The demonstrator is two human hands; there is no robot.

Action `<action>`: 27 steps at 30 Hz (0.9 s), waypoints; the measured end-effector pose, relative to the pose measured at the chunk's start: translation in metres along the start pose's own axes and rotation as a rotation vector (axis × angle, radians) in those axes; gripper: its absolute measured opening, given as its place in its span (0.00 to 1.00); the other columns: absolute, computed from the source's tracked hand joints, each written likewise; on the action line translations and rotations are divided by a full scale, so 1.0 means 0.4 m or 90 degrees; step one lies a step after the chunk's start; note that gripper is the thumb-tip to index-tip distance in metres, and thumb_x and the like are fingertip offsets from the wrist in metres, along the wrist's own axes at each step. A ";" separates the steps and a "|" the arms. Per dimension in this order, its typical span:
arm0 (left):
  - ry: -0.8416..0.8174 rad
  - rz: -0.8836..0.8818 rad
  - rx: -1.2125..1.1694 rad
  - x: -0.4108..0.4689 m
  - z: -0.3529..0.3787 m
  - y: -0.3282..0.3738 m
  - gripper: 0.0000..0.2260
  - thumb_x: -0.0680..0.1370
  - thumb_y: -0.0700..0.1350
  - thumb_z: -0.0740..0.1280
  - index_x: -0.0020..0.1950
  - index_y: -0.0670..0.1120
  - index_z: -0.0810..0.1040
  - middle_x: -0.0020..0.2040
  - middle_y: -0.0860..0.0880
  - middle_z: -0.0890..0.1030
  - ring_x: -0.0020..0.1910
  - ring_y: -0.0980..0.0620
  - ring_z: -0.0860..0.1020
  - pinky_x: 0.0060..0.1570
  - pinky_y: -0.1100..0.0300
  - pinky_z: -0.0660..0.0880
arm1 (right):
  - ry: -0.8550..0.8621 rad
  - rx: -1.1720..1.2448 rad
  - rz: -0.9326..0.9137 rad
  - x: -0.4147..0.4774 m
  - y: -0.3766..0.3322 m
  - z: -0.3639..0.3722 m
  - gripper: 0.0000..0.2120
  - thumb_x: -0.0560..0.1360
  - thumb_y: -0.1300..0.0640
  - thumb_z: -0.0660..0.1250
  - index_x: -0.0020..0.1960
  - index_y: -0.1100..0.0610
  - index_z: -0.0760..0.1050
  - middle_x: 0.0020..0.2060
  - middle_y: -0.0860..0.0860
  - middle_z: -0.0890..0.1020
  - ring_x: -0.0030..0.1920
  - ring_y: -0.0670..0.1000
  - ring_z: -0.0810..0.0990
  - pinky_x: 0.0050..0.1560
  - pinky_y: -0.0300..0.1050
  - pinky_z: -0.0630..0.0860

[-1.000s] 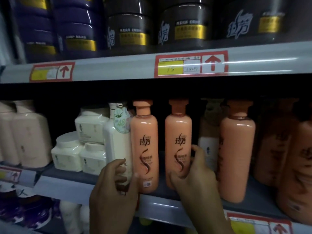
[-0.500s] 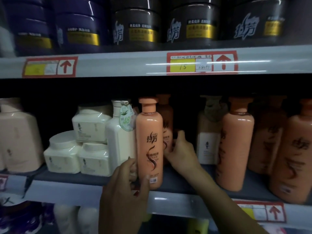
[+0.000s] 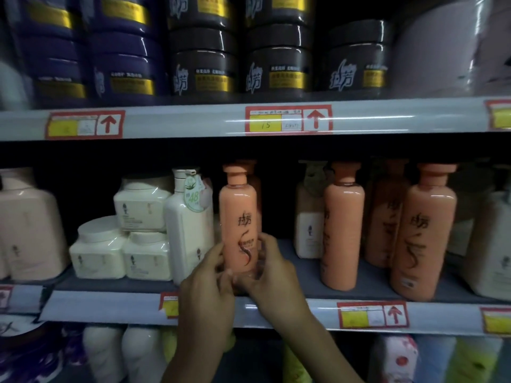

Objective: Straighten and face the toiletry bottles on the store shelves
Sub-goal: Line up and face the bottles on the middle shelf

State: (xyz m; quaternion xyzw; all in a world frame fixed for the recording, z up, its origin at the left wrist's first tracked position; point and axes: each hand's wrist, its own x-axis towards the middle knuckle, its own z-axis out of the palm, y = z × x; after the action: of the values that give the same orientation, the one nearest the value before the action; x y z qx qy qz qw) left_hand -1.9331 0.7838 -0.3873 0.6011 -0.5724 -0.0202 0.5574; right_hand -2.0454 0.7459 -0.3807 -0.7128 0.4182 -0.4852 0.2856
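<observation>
Moved: the right hand [image 3: 273, 275] has left the rear bottle [image 3: 256, 183] and joined the left hand [image 3: 207, 294] on the front orange bottle [image 3: 239, 217].
Shelving: middle shelf [image 3: 304, 272], with dark jars [image 3: 276, 67] on the one above.
Front orange bottle: upright near the shelf's near edge, label facing out, just right of the white pump bottle [image 3: 185, 230], with the rear bottle directly behind.
Left hand: fingers curled round the bottle's lower left side.
Right hand: fingers curled round its lower right side.

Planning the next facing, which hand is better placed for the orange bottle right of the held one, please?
Probably right: the right hand is nearer that tall orange plastic bottle.
</observation>
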 end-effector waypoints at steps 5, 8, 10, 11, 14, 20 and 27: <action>-0.113 0.004 -0.058 -0.005 0.065 0.044 0.24 0.78 0.34 0.61 0.69 0.57 0.69 0.57 0.60 0.79 0.53 0.63 0.78 0.50 0.74 0.71 | 0.148 -0.171 0.017 -0.012 0.024 -0.048 0.29 0.70 0.52 0.73 0.64 0.44 0.60 0.55 0.47 0.79 0.52 0.48 0.80 0.49 0.43 0.77; -0.170 0.014 -0.092 0.014 0.101 0.064 0.24 0.78 0.34 0.60 0.69 0.57 0.70 0.57 0.62 0.78 0.55 0.67 0.76 0.54 0.74 0.72 | 0.182 -0.235 0.043 0.003 0.035 -0.066 0.27 0.72 0.53 0.70 0.65 0.49 0.59 0.56 0.52 0.78 0.52 0.53 0.80 0.50 0.48 0.78; -0.178 0.025 -0.082 0.035 0.119 0.071 0.22 0.79 0.36 0.59 0.69 0.56 0.70 0.57 0.63 0.77 0.52 0.70 0.74 0.54 0.77 0.70 | 0.192 -0.308 0.056 0.021 0.038 -0.066 0.27 0.74 0.53 0.69 0.66 0.54 0.59 0.57 0.54 0.77 0.53 0.55 0.80 0.50 0.47 0.78; -0.176 0.029 -0.076 0.046 0.127 0.071 0.22 0.79 0.37 0.59 0.70 0.55 0.69 0.59 0.62 0.76 0.54 0.68 0.73 0.57 0.76 0.69 | 0.199 -0.339 0.055 0.030 0.040 -0.065 0.26 0.75 0.53 0.69 0.66 0.55 0.58 0.56 0.54 0.77 0.52 0.55 0.81 0.49 0.46 0.77; -0.176 0.023 -0.071 0.070 0.146 0.053 0.22 0.80 0.38 0.58 0.72 0.53 0.67 0.67 0.54 0.73 0.64 0.58 0.72 0.66 0.60 0.70 | 0.209 -0.369 0.057 0.059 0.046 -0.053 0.24 0.75 0.53 0.68 0.64 0.56 0.59 0.54 0.54 0.78 0.49 0.54 0.81 0.46 0.44 0.76; -0.121 0.025 0.005 0.088 0.149 0.016 0.21 0.79 0.37 0.59 0.72 0.49 0.68 0.68 0.50 0.71 0.64 0.54 0.71 0.66 0.64 0.65 | 0.186 -0.400 0.069 0.119 0.049 -0.031 0.25 0.74 0.54 0.70 0.62 0.57 0.57 0.54 0.55 0.76 0.51 0.55 0.81 0.45 0.43 0.76; -0.129 -0.002 0.031 0.116 0.141 0.008 0.28 0.79 0.38 0.60 0.77 0.47 0.55 0.71 0.48 0.59 0.62 0.55 0.67 0.52 0.81 0.58 | 0.181 -0.344 0.075 0.182 0.083 -0.008 0.23 0.73 0.59 0.69 0.62 0.60 0.61 0.54 0.59 0.75 0.50 0.59 0.78 0.45 0.45 0.74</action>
State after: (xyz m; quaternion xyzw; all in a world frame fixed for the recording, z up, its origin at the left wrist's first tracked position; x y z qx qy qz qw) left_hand -1.9566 0.7151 -0.3778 0.6104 -0.6252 -0.0677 0.4815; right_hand -2.0460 0.6663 -0.3736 -0.6625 0.6083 -0.4340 0.0515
